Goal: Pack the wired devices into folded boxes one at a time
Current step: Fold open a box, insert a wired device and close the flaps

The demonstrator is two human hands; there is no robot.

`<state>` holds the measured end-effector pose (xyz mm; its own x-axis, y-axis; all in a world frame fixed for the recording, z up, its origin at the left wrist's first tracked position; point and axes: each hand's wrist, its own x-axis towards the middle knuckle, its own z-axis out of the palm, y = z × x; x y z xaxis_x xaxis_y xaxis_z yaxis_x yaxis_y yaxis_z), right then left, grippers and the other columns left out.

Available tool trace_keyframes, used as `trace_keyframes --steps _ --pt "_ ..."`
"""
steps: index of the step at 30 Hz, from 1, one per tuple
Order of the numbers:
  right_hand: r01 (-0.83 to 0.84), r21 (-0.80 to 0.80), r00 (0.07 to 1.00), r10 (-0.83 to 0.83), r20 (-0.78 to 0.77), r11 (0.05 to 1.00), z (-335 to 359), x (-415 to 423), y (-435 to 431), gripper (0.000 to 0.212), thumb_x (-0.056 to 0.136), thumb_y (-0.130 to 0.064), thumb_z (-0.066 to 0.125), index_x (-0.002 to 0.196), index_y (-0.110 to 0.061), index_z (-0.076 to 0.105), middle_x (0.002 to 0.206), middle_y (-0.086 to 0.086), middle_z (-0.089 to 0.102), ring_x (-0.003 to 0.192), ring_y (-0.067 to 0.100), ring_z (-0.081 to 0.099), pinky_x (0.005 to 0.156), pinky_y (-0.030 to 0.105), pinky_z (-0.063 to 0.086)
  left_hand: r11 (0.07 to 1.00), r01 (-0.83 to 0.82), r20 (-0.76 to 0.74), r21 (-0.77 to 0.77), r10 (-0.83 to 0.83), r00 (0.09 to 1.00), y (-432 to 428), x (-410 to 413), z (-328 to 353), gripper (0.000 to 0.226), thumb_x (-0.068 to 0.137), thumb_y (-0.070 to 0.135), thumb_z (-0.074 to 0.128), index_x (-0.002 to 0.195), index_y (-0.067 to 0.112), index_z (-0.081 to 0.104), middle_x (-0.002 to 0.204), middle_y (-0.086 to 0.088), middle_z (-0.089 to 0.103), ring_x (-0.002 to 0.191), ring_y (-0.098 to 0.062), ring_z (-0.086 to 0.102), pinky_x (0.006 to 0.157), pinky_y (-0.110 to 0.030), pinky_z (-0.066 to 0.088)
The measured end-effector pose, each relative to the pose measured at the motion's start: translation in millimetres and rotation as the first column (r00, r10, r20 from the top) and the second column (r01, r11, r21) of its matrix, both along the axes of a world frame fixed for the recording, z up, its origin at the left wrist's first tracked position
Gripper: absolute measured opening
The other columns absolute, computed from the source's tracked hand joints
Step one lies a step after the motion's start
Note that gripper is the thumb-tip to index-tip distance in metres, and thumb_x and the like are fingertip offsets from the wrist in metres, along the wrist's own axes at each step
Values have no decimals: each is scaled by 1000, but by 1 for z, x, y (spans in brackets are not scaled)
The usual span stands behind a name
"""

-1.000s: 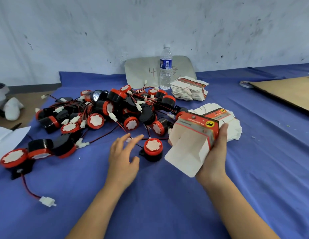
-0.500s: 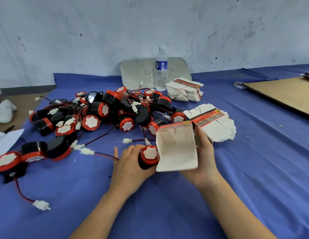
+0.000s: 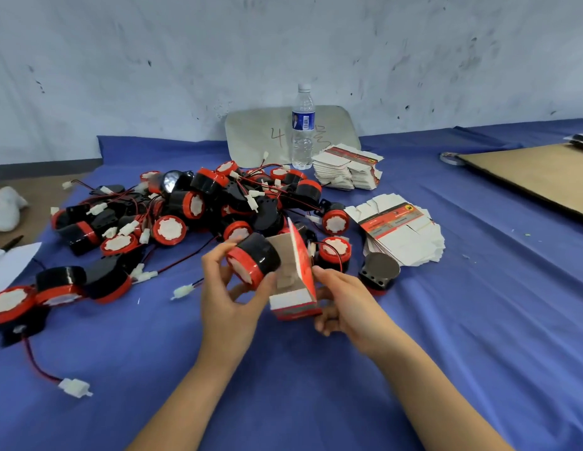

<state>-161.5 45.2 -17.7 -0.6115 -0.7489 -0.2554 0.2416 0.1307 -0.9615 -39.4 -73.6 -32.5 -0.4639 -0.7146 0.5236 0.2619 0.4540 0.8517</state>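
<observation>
Lifted since the earlier frame: wired device (image 3: 254, 263), now at the open mouth of the folded box (image 3: 295, 302), gripped in the left hand (image 3: 225, 297). At the box's opposite side the right hand (image 3: 345, 301) clamps it, evidently bracing the opening toward the device for insertion.

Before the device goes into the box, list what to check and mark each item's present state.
1. Left hand grips one black-and-red device: ok.
2. Right hand holds the folded box: ok.
3. Box mouth open towards the device, flap raised: ok.
4. Wire gathered: not ok; a white connector lies on the blue cloth, its wire running behind the left hand.
5. Box's far end closed: cannot tell.
</observation>
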Motion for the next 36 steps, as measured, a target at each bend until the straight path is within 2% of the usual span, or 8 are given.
trace_keyframes --steps 6,14,20,24,28,32,34,36 --pt "128 -29 974 -131 -187 991 -5 4 -3 19 97 -16 55 115 -18 55 84 9 68 48 30 65 44 30 52 973 -178 115 -149 196 974 0 3 4 59 60 68 73 104 59 34 103 36 56 97 9 58 68 -15 50" --pt "338 -210 900 -380 -213 917 7 2 4 13 99 -17 50 95 -23 61 74 3 72 45 25 64 45 34 52 991 -129 -18 20 129 991 -5 6 10 53 81 9 75 101 49 46 98 19 61 58 -25 70 39 -26 49" --pt "141 -587 205 -603 -771 797 4 20 6 24 91 -10 56 112 -22 54 63 -20 47 54 0 44 53 15 40 961 -144 -141 237 180 973 -11 12 18 24 83 25 57 88 28 35 65 4 51 36 -13 46 39 -17 38" --pt "-242 -325 -44 -345 -938 914 -9 39 -3 58 83 -1 59 133 -29 47 85 6 56 61 19 50 44 33 44 980 -97 -95 175 115 989 -4 11 20 24 80 33 54 103 32 47 64 -5 47 46 -8 44 46 -20 41" --pt "-295 -258 2 -269 -963 920 -15 48 -7 49 88 -6 63 131 -26 49 90 7 55 67 22 54 46 35 46 985 -14 -60 170 25 998 -3 11 19 43 68 54 56 106 33 57 92 -2 60 75 -21 58 65 -42 53" --pt "-256 -425 37 -431 -902 868 -9 45 -1 11 94 -16 64 103 -11 68 85 8 62 66 19 55 52 30 47 997 18 19 72 -20 1000 1 6 16 64 62 63 67 120 41 47 102 10 62 82 -13 62 69 -29 53" --pt "-198 -429 244 -379 -893 882 -3 49 5 12 95 -40 61 99 -32 69 90 -9 68 77 8 64 66 18 53 1000 11 27 7 -12 1000 3 6 13 75 68 73 64 131 46 35 119 2 53 99 -20 61 81 -30 52" --pt "-151 -376 150 -355 -923 914 -3 51 6 14 92 -58 55 101 -53 64 101 -23 65 92 -4 63 81 12 51 990 -27 38 -139 32 999 4 9 14 71 80 75 50 140 45 27 132 -1 46 115 -24 56 91 -30 49"
